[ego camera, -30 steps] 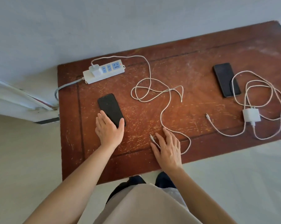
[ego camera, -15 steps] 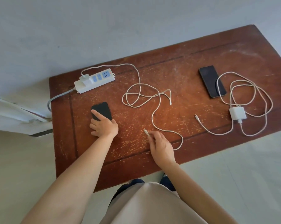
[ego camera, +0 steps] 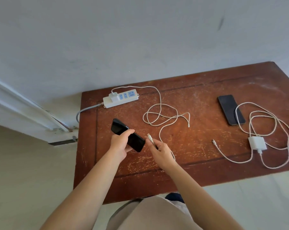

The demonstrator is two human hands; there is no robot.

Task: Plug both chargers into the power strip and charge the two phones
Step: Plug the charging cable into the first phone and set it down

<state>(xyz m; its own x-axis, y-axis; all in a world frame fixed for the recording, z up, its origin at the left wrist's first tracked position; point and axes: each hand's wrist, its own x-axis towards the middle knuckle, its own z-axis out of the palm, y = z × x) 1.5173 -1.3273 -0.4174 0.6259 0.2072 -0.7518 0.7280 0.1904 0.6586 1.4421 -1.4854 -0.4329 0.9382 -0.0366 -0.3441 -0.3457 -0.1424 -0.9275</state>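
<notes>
My left hand (ego camera: 121, 143) grips a black phone (ego camera: 119, 128) lifted off the brown table (ego camera: 198, 161), its lower end pointing right. My right hand (ego camera: 162, 151) pinches the plug end of a white cable (ego camera: 150, 137), a short gap from the phone's end. That cable (ego camera: 158, 103) loops back to a white charger (ego camera: 113, 96) seated in the white power strip (ego camera: 130, 98) at the table's far left. A second black phone (ego camera: 230, 108) lies flat at the right. Beside it rests a second white charger (ego camera: 256, 143), unplugged, with its coiled cable (ego camera: 263, 123).
The strip's grey cord (ego camera: 85, 110) drops off the table's left edge toward a white door frame (ego camera: 24, 110). A grey wall stands behind the table. The second cable's loose plug (ego camera: 213, 141) lies on the wood right of centre.
My left hand has lifted the black phone off the table and turned it. My right hand has picked up the cable's plug end and brought it near the phone.
</notes>
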